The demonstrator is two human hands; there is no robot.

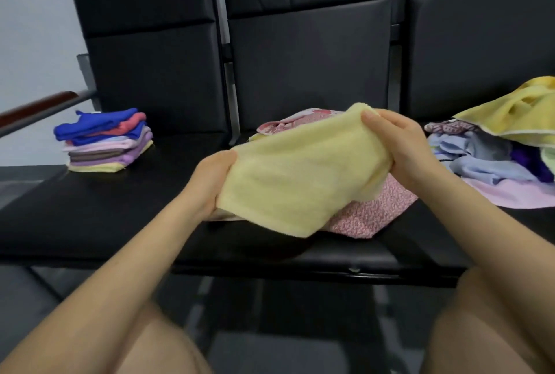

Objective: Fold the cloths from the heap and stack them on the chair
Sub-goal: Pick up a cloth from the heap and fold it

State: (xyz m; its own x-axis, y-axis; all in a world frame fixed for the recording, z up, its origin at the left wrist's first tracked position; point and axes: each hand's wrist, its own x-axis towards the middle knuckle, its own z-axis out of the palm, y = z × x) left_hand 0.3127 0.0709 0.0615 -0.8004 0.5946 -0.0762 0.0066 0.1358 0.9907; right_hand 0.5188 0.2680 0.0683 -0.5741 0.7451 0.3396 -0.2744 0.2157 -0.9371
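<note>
Both hands grip the pale yellow cloth [303,169], lifted between them: the left hand [210,181] pinches its near edge, the right hand [399,148] its far corner. A pink patterned cloth [372,217] lies beneath. The stack [105,139] sits well left of the left hand (the heap [495,151] right of the right hand). Uneven tension could skew the fold, and the drooping lower corner could snag the pink cloth.

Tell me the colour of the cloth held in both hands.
Pale yellow cloth, plain, seen in the head view.
</note>
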